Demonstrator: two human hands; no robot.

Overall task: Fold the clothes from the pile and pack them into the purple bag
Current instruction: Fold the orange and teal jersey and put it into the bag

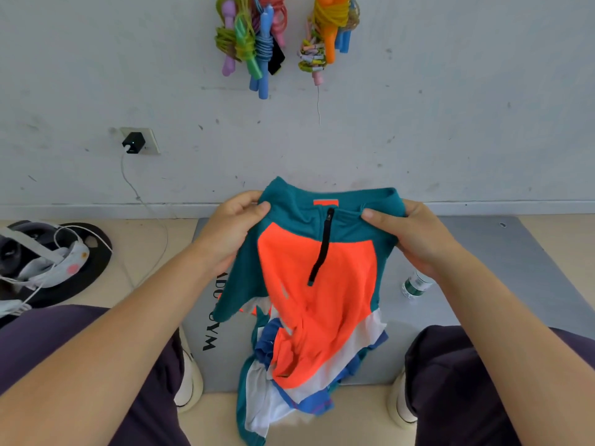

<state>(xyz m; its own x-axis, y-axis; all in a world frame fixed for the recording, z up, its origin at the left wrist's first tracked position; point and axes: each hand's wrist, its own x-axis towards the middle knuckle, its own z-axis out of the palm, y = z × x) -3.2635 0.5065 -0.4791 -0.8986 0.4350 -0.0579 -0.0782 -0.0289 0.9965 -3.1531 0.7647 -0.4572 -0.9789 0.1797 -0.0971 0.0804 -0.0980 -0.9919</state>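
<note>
Teal-and-orange zip-neck top [317, 268] held up by shoulders, front facing camera, above grey mat [467, 252]. Left hand [230, 226] pinching left shoulder seam, thumb on front, fingers curled behind fabric. Right hand [409, 233] gripping right shoulder same way, thumb pressed near collar. Black zipper [322, 246] partly open, hanging down chest. Lower hem w/ white and blue bands bunched, draping onto mat and floor btwn knees. Water bottle [415, 284] lying on mat just right of top. Skipping ropes [257, 43] hung on wall behind.
</note>
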